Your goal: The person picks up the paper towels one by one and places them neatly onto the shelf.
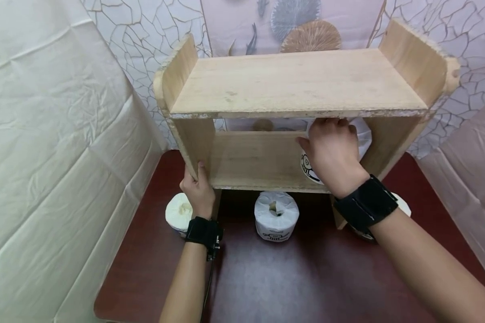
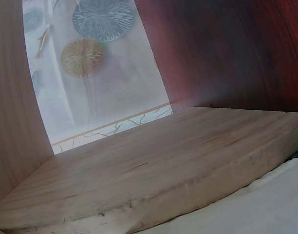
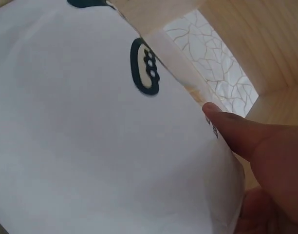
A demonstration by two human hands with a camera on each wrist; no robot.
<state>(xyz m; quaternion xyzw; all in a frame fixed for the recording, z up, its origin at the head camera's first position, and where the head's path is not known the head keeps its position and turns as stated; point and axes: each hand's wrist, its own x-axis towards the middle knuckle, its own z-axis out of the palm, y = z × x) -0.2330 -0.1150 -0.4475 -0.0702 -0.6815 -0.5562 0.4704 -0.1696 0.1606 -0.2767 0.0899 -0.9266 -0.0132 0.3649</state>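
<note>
A wooden shelf (image 1: pixel 299 85) with two boards and raised side panels stands in the middle of the table. My left hand (image 1: pixel 199 190) grips the front edge of its left side panel, thumb on the inner face. Inside the right part of the lower tier, my right hand (image 1: pixel 334 152) holds a white paper-wrapped toilet roll (image 1: pixel 364 137) printed with a dark cartoon. The right wrist view shows the thumb (image 3: pixel 224 124) along the side of this roll, other fingers partly hidden behind it. In the left wrist view, the panel's rounded edge (image 2: pixel 188 195) fills the foreground.
Under the lower board, a wrapped toilet roll (image 1: pixel 276 217) stands upright on the dark red table (image 1: pixel 266 287). Another roll (image 1: pixel 179 213) is beside the left panel. A third (image 1: pixel 402 204) shows at the right, mostly behind my forearm. Patterned cloth (image 1: pixel 133 31) hangs behind.
</note>
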